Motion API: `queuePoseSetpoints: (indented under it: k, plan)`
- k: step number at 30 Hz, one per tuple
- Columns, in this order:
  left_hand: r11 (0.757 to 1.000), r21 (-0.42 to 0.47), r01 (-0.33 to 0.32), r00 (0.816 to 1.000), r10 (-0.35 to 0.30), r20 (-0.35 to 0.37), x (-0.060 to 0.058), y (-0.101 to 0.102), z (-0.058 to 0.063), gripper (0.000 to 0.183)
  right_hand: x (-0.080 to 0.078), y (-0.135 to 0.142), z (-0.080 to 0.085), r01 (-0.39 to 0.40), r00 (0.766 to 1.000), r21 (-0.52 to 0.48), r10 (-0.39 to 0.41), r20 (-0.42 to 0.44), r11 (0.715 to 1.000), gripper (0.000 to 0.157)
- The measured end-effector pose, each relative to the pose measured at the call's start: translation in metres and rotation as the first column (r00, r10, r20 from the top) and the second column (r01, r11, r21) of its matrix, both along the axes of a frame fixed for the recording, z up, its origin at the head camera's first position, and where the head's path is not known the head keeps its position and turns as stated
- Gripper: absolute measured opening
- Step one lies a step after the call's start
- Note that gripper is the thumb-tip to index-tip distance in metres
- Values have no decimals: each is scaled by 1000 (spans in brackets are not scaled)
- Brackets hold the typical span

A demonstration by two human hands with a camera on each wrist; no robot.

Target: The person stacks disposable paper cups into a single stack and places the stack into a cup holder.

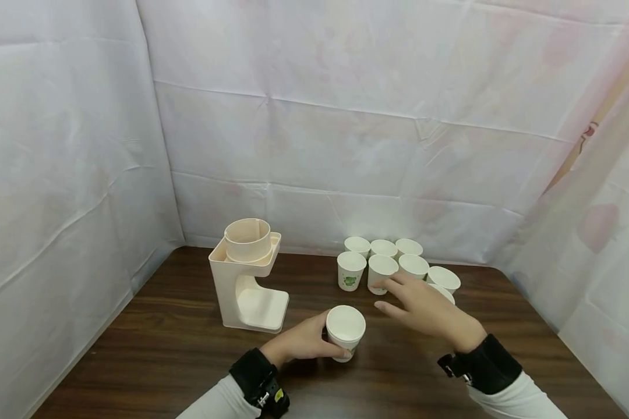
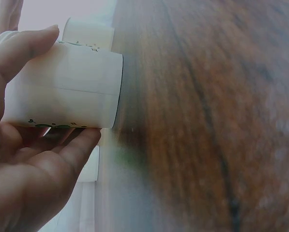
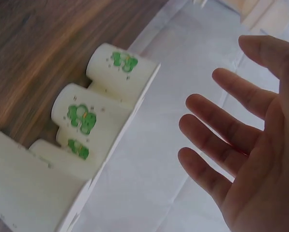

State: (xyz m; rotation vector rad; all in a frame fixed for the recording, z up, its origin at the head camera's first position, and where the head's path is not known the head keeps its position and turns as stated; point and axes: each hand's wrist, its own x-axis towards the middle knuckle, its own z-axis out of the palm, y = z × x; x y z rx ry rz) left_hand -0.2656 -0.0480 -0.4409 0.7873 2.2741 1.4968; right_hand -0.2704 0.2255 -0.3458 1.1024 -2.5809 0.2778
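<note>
A white paper cup stands upright near the front middle of the table, and my left hand grips it from the left. In the left wrist view, the thumb and fingers lie on opposite sides of the paper cup. My right hand is beside the group of white paper cups at the back right, partly hiding some of them. In the right wrist view, that hand has its fingers spread and holds nothing. Green cartoon prints mark the paper cups.
A cream-coloured stand with a round, open-topped cylinder on top sits at the left of the dark wooden table. Pale curtains hang behind and at both sides.
</note>
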Motion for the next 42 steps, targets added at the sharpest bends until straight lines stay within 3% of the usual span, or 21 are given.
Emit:
queuePoseSetpoints:
  k: [5,17,25,29,42]
  plan:
    - [1000,5,-4,1000,4,-23,0,0,-1,76,-4,13,0,62,997,-9,-62,-45,998,31]
    - [1000,-4,-17,1000,17,-10,1,-1,1,75,-12,47,-10,224,973,-33,-221,73,974,38]
    - [1000,-4,-10,1000,10,-3,1,-2,-1,75,-9,62,-16,351,929,-11,-347,126,936,47]
    - [1000,-2,-9,1000,9,-2,-1,-2,-3,75,-9,67,-18,373,919,14,-371,134,928,49]
    - [1000,1,-7,1000,7,-4,-2,-2,-5,76,-15,74,-27,380,918,24,-380,118,925,50]
